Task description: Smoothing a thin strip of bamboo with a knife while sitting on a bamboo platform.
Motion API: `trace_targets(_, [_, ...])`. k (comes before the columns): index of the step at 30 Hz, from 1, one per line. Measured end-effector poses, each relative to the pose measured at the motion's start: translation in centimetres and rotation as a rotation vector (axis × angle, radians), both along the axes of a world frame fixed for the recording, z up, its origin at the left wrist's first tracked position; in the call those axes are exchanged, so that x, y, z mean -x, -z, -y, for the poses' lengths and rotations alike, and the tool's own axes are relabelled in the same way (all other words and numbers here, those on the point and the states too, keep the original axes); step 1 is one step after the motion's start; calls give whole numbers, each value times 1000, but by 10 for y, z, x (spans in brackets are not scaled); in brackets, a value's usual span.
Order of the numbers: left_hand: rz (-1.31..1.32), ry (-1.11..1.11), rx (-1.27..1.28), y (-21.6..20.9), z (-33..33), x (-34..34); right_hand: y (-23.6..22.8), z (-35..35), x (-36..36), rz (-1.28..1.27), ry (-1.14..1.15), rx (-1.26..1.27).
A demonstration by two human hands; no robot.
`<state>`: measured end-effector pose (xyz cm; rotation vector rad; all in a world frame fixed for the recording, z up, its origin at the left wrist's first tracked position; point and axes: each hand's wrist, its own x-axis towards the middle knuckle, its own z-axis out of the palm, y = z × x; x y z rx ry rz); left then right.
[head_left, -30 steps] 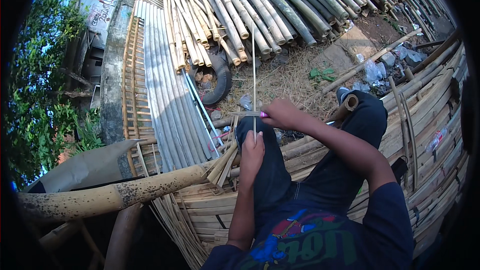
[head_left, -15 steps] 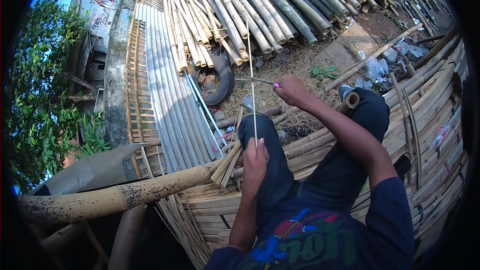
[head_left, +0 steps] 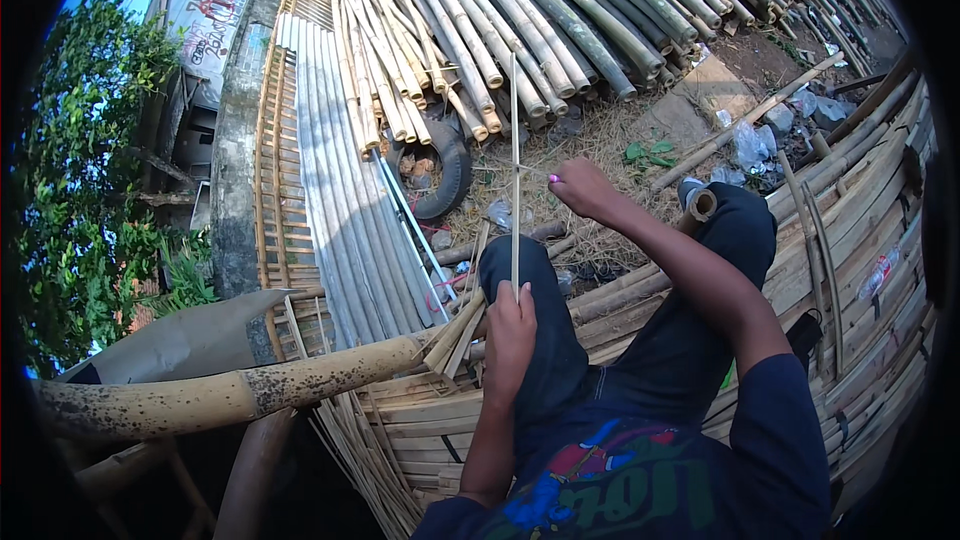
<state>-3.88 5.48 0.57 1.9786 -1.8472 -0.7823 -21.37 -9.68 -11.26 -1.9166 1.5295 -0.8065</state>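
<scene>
A long, thin bamboo strip [head_left: 515, 220] stands upright in front of me, its lower end pinched in my left hand [head_left: 511, 330] above my thigh. My right hand [head_left: 583, 188] is closed round a small knife [head_left: 553, 178]; a pink bit of its handle shows at the fingers. The narrow blade points left toward the strip's middle and is hard to make out. Whether it touches the strip I cannot tell.
Stacked bamboo poles [head_left: 560, 10] fill the far side, with an old tyre [head_left: 455, 175] before them. Corrugated sheets [head_left: 335, 170] lie to the left. A thick bamboo pole [head_left: 330, 375] crosses at lower left. Split bamboo slats [head_left: 860, 280] lie under me and to the right.
The strip has shifted slightly right and turned, showing a wider face. My left hand stays near the same place; the right hand with the knife has barely moved.
</scene>
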Motion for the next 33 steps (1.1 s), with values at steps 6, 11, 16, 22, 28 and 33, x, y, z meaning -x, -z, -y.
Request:
trace_targets(6, [116, -44, 66, 19, 14, -11, -31, -59, -53, 24, -476, -23])
trace_targets(11, [-62, -37, 43, 4, 5, -9, -2, -6, -7, 144, -41, -184])
trace_targets(16, [26, 17, 110, 19, 17, -19, -15, -22, -28, -67, -217, 72])
trace_targets(22, [-191, 38, -16, 28, 4, -26, 0, -7, -6, 47, 15, 184])
trace_targets(28, [-647, -121, -427, 19, -10, -31, 11, 16, 17, -48, 268, 25])
trace_targets(33, [-899, -209, -458, 28, -5, -38, -9, -34, -36, -12, -303, 101])
